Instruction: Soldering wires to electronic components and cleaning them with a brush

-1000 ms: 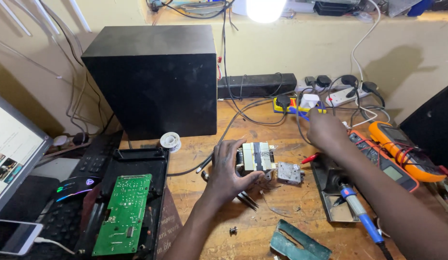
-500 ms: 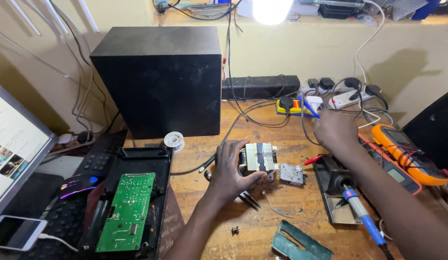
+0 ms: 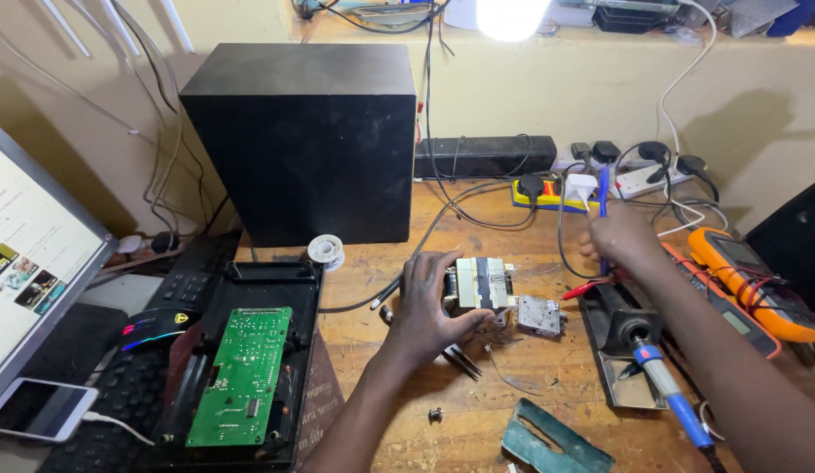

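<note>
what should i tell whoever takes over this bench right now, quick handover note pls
Left hand: fingers wrapped on the transformer block, steadying it on the wooden bench.
Right hand: raised near the power strip, gripping a thin blue tool; its tip is not clear.
Small grey circuit piece lies just right of the transformer block, apparently joined by wires.
Soldering iron rests in its tray, not in hand.
Green circuit board sits in the open black case at left, untouched.
Tweezers lie below the left hand.
Done: unclear. Left: the transformer block is in hand, not set aside.
</note>
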